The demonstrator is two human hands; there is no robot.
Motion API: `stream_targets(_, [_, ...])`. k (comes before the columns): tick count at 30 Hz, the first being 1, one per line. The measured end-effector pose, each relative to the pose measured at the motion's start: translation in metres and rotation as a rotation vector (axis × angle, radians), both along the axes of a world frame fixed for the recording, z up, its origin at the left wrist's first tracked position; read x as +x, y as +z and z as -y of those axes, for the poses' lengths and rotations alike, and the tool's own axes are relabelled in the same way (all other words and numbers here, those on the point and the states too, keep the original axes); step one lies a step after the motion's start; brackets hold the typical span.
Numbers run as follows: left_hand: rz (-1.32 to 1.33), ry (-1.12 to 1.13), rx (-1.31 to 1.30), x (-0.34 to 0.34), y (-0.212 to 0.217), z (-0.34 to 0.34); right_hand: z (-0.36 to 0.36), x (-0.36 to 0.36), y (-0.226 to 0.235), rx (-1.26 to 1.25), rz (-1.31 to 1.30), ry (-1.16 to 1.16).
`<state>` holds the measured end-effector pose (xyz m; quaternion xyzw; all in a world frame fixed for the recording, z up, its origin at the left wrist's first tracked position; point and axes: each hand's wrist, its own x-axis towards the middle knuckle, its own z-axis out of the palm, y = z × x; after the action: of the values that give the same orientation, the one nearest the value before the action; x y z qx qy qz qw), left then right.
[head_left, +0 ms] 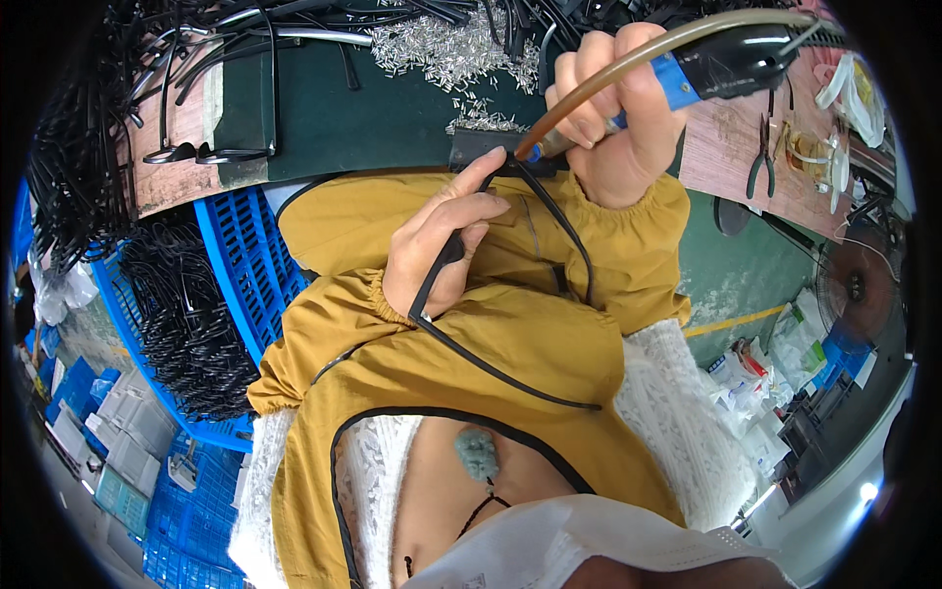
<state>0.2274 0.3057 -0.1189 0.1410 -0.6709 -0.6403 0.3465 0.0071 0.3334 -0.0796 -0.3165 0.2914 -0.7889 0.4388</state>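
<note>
The left hand (437, 245) pinches a thin, bent black eyeglass temple (491, 368), its tip pressed to a small dark block (481, 149) at the counter (392, 108) front edge. The right hand (613, 113) grips a blue-handled soldering iron (687, 74), tip touching that spot.

A worn worktop (726, 147) with a dark green mat (392, 108) runs along the top, strewn with small silver pins (451, 49) and black cables (88, 128). Blue plastic crates (245, 255) stand to the left, one heaped with black parts. The floor (731, 275) is green with a yellow line (736, 321). A fan (859, 287) stands at right.
</note>
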Motion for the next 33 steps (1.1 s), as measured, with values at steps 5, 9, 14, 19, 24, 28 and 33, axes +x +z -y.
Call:
stream_targets(5, [-0.088,0.083,0.056,-0.007,-0.008,-0.007,0.002,0.007,0.002,0.070,0.017,-0.069])
stream_targets(9, [-0.015,0.046,0.080,-0.003,-0.001,-0.002,0.002,0.005,0.001,0.054,0.127,-0.063])
stream_targets(14, [-0.075,0.411,0.076,0.051,0.046,0.035,-0.017,-0.039,0.011,0.088,0.204,-0.223])
stream_targets(19, [0.668,1.086,-0.145,0.152,0.110,0.093,-0.053,-0.091,0.003,0.087,0.164,-0.377])
stream_targets(24, [0.317,1.030,0.127,0.115,0.054,0.150,-0.055,-0.096,-0.022,0.107,0.028,-0.573])
stream_targets(28, [0.058,0.925,-0.375,0.085,0.021,0.184,-0.061,-0.111,-0.022,0.262,-0.242,-0.643])
stream_targets(33, [0.724,0.677,-1.106,0.073,0.043,0.191,-0.070,-0.165,-0.023,0.745,-1.282,-0.721])
